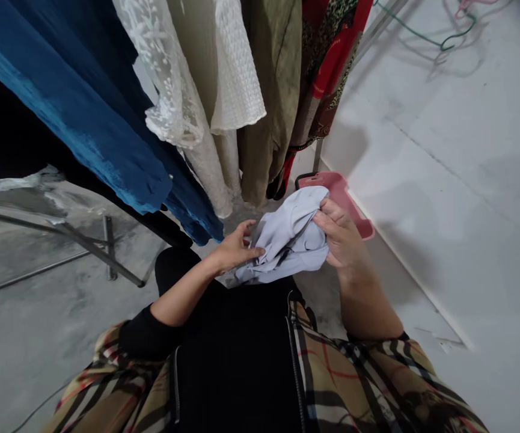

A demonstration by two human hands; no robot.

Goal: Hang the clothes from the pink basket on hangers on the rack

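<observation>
Blue, cream and red clothes (70,102) hang from a metal rack (110,246) above the concrete floor (435,180). Pale blue cloth (287,237) lies bunched between both hands, just before a pink plastic tray (341,195). The right hand (338,231) grips it with curled fingers; the left hand (235,248), half open, presses its other side.

Hanging clothes (119,90) are walling off the way ahead of the left hand (235,248), a pink plastic piece (338,195) is crowding the right hand (341,234), and room is opening over the pale floor (435,180) rightward!

Cloth (287,237) between left hand (235,248), right hand (339,233); hanging garments (269,90) ahead.
</observation>
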